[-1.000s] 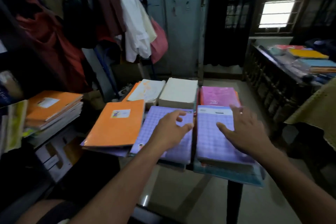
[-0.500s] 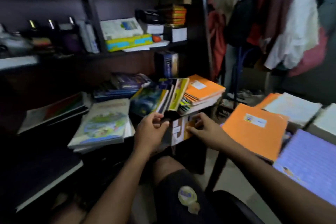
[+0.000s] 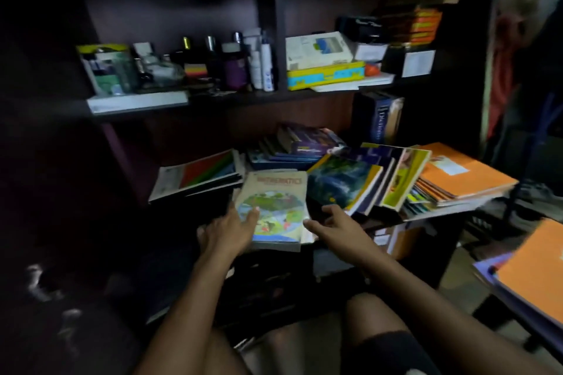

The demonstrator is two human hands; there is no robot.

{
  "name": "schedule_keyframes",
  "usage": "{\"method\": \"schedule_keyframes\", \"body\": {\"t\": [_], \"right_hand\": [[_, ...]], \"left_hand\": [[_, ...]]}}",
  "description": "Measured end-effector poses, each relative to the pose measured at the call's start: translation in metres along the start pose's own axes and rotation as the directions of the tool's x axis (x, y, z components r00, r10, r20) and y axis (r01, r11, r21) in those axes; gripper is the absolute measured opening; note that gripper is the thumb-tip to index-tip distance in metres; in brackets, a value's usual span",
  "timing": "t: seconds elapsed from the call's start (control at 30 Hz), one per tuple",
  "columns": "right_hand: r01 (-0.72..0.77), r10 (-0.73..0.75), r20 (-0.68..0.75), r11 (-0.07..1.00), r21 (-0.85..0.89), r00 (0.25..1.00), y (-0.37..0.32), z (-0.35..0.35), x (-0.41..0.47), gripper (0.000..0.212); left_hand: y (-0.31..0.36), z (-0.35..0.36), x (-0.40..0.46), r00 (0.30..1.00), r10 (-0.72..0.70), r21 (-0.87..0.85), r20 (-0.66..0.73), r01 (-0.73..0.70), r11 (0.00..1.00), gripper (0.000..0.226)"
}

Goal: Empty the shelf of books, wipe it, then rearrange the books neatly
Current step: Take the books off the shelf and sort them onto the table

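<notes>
A dark bookshelf (image 3: 213,103) fills the view. On its lower shelf lies a Mathematics book (image 3: 274,201) with a green and blue cover, on top of other books. My left hand (image 3: 227,231) is at the book's left edge, thumb on the cover, fingers extended alongside in the dark. My right hand (image 3: 332,222) hovers by the book's lower right corner, fingers spread, holding nothing. Right of it several books (image 3: 347,183) lean, then a stack of orange notebooks (image 3: 463,175).
A rainbow-cover book (image 3: 207,173) lies at the left, blue books (image 3: 298,146) behind, a dictionary (image 3: 380,119) upright. The upper shelf holds bottles (image 3: 234,67) and boxes (image 3: 323,73). At the right edge stands a table with orange notebooks (image 3: 533,274). My knees are below.
My view turned left from the table of notebooks to the shelf. Both hands left the purple notebooks and reached to the Mathematics book on the lower shelf.
</notes>
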State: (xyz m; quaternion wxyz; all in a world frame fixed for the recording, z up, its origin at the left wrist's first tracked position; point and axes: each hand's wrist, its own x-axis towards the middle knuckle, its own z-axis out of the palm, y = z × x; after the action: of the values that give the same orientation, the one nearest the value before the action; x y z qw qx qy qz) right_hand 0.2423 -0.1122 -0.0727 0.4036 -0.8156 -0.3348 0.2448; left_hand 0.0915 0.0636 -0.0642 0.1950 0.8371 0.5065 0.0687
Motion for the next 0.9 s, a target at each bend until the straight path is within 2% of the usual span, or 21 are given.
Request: {"method": "schedule_keyframes", "body": {"t": [0.1, 0.13, 0.17, 0.2, 0.23, 0.27, 0.3, 0.33, 0.43, 0.5, 0.6, 0.67, 0.73, 0.8, 0.9], "right_hand": [[-0.041, 0.043, 0.069, 0.999, -0.030, 0.997, -0.020, 0.020, 0.025, 0.108], [-0.073, 0.075, 0.071, 0.997, -0.037, 0.995, -0.017, 0.025, 0.037, 0.121], [-0.092, 0.093, 0.056, 0.996, -0.021, 0.994, -0.016, 0.028, 0.045, 0.124], [-0.117, 0.117, 0.052, 0.993, 0.003, 0.992, -0.019, 0.028, 0.047, 0.113], [-0.148, 0.147, 0.023, 0.988, 0.032, 0.989, -0.023, 0.024, 0.045, 0.090], [-0.155, 0.155, 0.013, 0.984, 0.084, 0.988, -0.025, 0.019, 0.042, 0.067], [-0.165, 0.164, 0.017, 0.979, 0.117, 0.986, -0.021, 0.014, 0.042, 0.055], [-0.183, 0.180, 0.034, 0.975, 0.129, 0.983, -0.018, 0.009, 0.039, 0.054], [-0.229, 0.207, 0.138, 0.959, 0.165, 0.969, 0.000, -0.002, 0.026, 0.075], [-0.221, 0.170, 0.210, 0.942, 0.253, 0.963, 0.015, -0.006, 0.017, 0.066], [-0.132, 0.021, 0.238, 0.878, 0.460, 0.971, 0.033, -0.009, -0.006, 0.039], [-0.044, -0.073, 0.199, 0.846, 0.531, 0.977, 0.045, -0.008, -0.020, 0.035], [0.076, -0.141, 0.082, 0.844, 0.530, 0.987, 0.059, -0.006, -0.029, 0.050], [0.177, -0.172, -0.060, 0.819, 0.546, 0.983, 0.062, -0.005, -0.033, 0.067], [0.366, -0.293, -0.223, 0.802, 0.472, 0.930, 0.044, -0.010, -0.028, 0.071]], "left_hand": [[-0.007, 0.010, -0.004, 0.994, 0.068, 0.046, -0.087, -0.064, 0.997, 0.080], [-0.007, 0.010, -0.008, 0.989, 0.081, 0.022, -0.119, -0.079, 0.997, 0.079], [-0.008, 0.009, -0.008, 0.989, 0.080, -0.037, -0.127, -0.085, 0.996, 0.076], [-0.009, 0.006, -0.006, 0.994, 0.060, -0.127, -0.096, -0.072, 0.989, 0.074], [-0.009, 0.004, -0.005, 0.999, 0.031, -0.219, -0.030, -0.037, 0.975, 0.077], [-0.007, 0.002, -0.006, 0.999, 0.014, -0.289, 0.041, -0.002, 0.957, 0.086], [-0.005, 0.002, -0.009, 0.996, 0.016, -0.351, 0.089, 0.016, 0.936, 0.096], [-0.002, 0.003, -0.012, 0.994, 0.025, -0.422, 0.110, 0.024, 0.906, 0.102], [0.007, 0.006, -0.024, 0.991, 0.044, -0.680, 0.128, 0.055, 0.731, 0.109], [0.011, 0.008, -0.034, 0.987, 0.064, -0.789, 0.149, 0.079, 0.610, 0.112], [0.015, 0.021, -0.061, 0.978, 0.045, -0.902, 0.205, 0.171, 0.396, 0.118], [0.013, 0.033, -0.079, 0.959, 0.095, -0.927, 0.269, 0.231, 0.295, 0.107], [0.006, 0.043, -0.091, 0.952, 0.162, -0.935, 0.259, 0.204, 0.291, 0.106], [0.002, 0.044, -0.091, 0.948, 0.238, -0.945, 0.213, 0.139, 0.296, 0.118], [0.006, 0.028, -0.074, 0.953, 0.293, -0.951, 0.073, -0.021, 0.308, 0.130]]}}
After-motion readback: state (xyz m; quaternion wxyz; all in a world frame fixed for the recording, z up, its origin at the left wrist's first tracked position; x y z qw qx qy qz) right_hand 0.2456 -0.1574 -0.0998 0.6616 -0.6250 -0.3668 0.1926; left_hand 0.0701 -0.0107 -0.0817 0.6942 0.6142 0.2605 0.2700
